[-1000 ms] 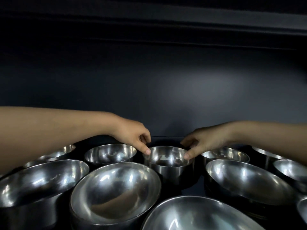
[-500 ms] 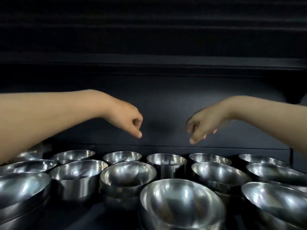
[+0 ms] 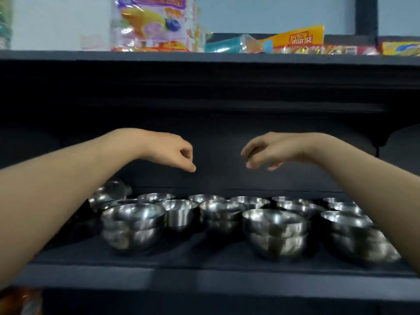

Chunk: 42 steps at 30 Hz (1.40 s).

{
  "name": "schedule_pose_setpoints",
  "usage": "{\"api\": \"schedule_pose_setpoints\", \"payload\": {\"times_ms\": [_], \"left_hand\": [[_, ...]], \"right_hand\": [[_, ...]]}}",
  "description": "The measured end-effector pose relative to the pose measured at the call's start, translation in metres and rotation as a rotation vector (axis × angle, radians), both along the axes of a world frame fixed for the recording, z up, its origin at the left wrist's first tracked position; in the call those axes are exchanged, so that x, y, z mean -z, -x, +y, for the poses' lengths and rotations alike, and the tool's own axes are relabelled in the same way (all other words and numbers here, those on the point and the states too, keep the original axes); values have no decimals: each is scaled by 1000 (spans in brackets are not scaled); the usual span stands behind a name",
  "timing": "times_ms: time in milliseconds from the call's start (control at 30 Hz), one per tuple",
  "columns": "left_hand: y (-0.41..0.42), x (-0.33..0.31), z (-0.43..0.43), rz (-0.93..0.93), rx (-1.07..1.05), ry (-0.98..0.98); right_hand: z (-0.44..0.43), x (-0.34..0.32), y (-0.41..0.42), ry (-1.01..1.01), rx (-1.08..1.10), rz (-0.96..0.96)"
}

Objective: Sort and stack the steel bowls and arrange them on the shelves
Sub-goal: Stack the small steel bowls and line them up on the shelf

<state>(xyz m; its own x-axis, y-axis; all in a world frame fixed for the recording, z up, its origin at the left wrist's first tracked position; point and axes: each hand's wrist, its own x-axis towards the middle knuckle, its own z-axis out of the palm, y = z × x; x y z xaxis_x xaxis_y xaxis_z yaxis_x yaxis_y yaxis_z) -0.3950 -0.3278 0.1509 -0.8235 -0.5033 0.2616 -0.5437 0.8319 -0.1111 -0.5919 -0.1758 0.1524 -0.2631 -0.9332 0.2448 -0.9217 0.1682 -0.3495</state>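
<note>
Several shiny steel bowls stand in rows on a dark shelf (image 3: 204, 276). A stacked pair (image 3: 134, 226) is at the front left and another stacked pair (image 3: 275, 233) at the front centre-right. A small bowl (image 3: 250, 201) stands in the back row. My left hand (image 3: 175, 153) hovers well above the bowls, fingers curled in, holding nothing. My right hand (image 3: 266, 153) hangs beside it at the same height, fingers loosely bent and apart, empty. A gap separates the two hands. My forearms hide the bowls at the far left and far right.
The dark shelf board above (image 3: 204, 57) carries colourful snack packets (image 3: 154, 23) and a yellow packet (image 3: 295, 37). The shelf's back wall is dark. An orange packet (image 3: 18, 301) shows at the bottom left, below the shelf's front edge.
Both hands let go of the small bowl in the back row and lifted clear. My view pulled back and up, so the whole shelf and the packets above came into sight.
</note>
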Motion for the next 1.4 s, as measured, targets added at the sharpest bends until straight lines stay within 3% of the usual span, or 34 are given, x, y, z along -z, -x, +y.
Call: {"api": "schedule_pose_setpoints", "payload": {"times_ms": [133, 400, 533, 1067, 1400], "left_hand": [[-59, 29, 3, 44, -44, 133], [-167, 83, 9, 103, -26, -29], [-197, 93, 2, 133, -37, -6], [-185, 60, -74, 196, -170, 88], [-174, 45, -133, 154, -225, 83]], "right_hand": [[3, 31, -70, 34, -36, -57], [-8, 84, -183, -19, -40, -61], [-21, 95, -208, 2, -70, -89], [-111, 63, -168, 73, -143, 114], [-183, 48, -161, 38, -249, 29]]}}
